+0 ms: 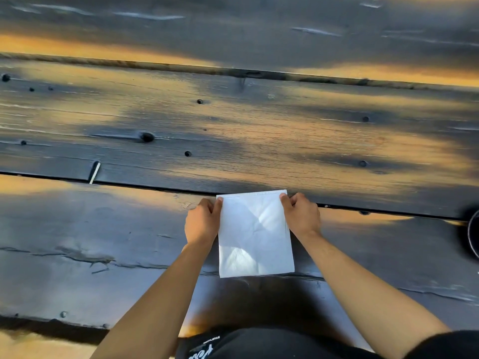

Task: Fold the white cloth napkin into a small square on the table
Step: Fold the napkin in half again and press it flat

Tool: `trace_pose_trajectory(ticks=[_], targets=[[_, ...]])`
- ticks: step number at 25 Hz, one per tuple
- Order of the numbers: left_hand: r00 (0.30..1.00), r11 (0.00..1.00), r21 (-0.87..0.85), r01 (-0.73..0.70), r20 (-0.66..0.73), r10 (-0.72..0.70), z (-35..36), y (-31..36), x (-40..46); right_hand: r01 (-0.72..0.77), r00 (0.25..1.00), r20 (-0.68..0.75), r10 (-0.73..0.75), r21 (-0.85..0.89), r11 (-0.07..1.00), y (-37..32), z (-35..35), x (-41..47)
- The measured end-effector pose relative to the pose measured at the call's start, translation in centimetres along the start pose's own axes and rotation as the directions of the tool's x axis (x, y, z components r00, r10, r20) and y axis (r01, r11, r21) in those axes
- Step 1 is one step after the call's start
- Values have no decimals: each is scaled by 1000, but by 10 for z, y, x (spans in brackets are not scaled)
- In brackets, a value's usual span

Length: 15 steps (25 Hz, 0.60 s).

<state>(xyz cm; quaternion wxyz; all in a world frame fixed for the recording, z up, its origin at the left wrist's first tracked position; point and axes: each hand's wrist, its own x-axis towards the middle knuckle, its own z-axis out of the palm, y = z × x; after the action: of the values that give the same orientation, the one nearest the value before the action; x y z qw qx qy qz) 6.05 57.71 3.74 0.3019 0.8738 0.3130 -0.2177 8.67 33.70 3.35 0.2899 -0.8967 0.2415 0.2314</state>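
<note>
White cloth is lying flat in front of you: the napkin (255, 234) is sitting on the dark plank table (103, 229) close to the near edge, already reduced to an upright rectangle, a little taller than it is wide, with soft creases across its middle. Your left hand (203, 221) is pinching the far left corner and your right hand (302, 215) is pinching the far right corner, so each grip is clenched on the napkin, thumbs on top and the other fingers curled at the sides. The far edge is lying along the gap between two planks. Judging by the shape, you are setting up the fold that brings the far edge toward you onto the near edge. To do it well, you should be lifting both corners together and level, keeping the side edges stacked one over the other, and landing the corners exactly on the near corners. Then you should be pressing the new crease flat with open fingers, working from the middle outward so the wrinkles are not getting trapped.
</note>
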Motion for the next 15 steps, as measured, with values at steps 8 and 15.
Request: trace_pose_trajectory(ticks=[8,15], targets=[[776,728,408,-551,-71,627,26,-37,-48,466,800,-287,-526,-254,848,-4,14,-43],[739,663,414,-624,40,672,39,-49,-28,757,626,31,-779,-263,598,-49,93,-56]])
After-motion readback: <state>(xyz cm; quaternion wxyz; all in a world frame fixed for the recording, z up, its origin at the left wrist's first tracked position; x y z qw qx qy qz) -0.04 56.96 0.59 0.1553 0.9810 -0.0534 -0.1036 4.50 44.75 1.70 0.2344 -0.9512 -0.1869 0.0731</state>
